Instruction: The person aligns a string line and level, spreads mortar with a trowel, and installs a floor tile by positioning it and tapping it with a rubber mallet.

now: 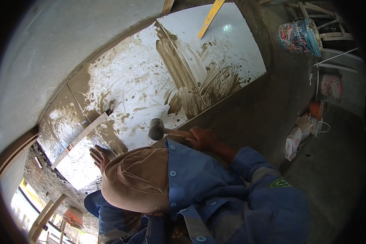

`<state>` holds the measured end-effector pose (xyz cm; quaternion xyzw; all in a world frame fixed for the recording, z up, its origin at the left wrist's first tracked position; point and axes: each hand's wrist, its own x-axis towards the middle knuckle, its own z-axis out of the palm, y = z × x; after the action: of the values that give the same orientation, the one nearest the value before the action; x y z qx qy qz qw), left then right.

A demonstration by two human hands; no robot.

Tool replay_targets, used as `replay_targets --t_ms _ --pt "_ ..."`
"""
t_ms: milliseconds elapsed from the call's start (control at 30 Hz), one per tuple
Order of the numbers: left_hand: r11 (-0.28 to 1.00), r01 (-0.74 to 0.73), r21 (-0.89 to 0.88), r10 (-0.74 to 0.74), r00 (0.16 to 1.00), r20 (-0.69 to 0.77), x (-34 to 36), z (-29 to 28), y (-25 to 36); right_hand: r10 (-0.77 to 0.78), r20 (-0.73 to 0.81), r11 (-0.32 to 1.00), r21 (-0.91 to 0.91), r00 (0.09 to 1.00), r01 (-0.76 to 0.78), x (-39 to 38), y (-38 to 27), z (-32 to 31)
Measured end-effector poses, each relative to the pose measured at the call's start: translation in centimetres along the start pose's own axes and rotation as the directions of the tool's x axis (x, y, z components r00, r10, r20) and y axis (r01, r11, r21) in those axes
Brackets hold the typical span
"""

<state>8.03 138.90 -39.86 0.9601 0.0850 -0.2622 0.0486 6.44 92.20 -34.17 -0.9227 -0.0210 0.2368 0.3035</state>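
My right hand (201,138) is closed around the wooden handle of a rubber mallet (156,129). The mallet's dark head hangs over the near edge of a large white floor tile (138,81) smeared with brown mud or cement. On the left, my left hand (101,156) lies with its fingers spread on or just above a smaller pale tile piece (78,166); my tan-clad knee partly covers that hand. A long, narrow spirit level (82,136) rests across the tile pieces just beyond my left fingers.
A grey wall (85,36) borders the tiles. A yellow straight bar (210,18) lies on the far tile. At right stand a paint-stained bucket (299,37), an orange container (315,109) and a torn paper bag (297,136). Wooden poles (46,217) lean at lower left.
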Motion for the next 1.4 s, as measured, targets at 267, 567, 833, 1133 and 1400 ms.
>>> replay_targets --t_ms 267,567,833,1133,1400 --pt "0.997 0.05 -0.066 -0.05 0.999 -0.006 -0.2 -0.3 -0.2 -0.096 0.157 0.989 -0.093 0.983 0.112 0.0 -0.3 -0.1" --pt "0.982 0.098 -0.16 -0.076 0.988 0.134 -0.5 -2.6 -0.6 -0.172 0.226 0.979 -0.069 0.959 0.192 2.3 -1.1 0.4" --pt "0.975 0.112 -0.19 -0.096 0.991 0.089 -0.9 -3.7 -0.6 -0.523 0.356 0.85 0.144 0.774 0.507 8.8 -6.5 5.2" --pt "0.97 0.067 -0.235 -0.062 0.998 0.028 -1.8 -3.1 -0.3 -0.518 0.425 0.849 0.147 0.743 0.508 8.7 -7.8 4.7" --pt "0.97 0.059 -0.234 -0.056 0.998 0.02 -1.7 -3.0 -0.6 -0.501 0.46 0.859 0.159 0.733 0.487 8.6 -8.4 4.2"
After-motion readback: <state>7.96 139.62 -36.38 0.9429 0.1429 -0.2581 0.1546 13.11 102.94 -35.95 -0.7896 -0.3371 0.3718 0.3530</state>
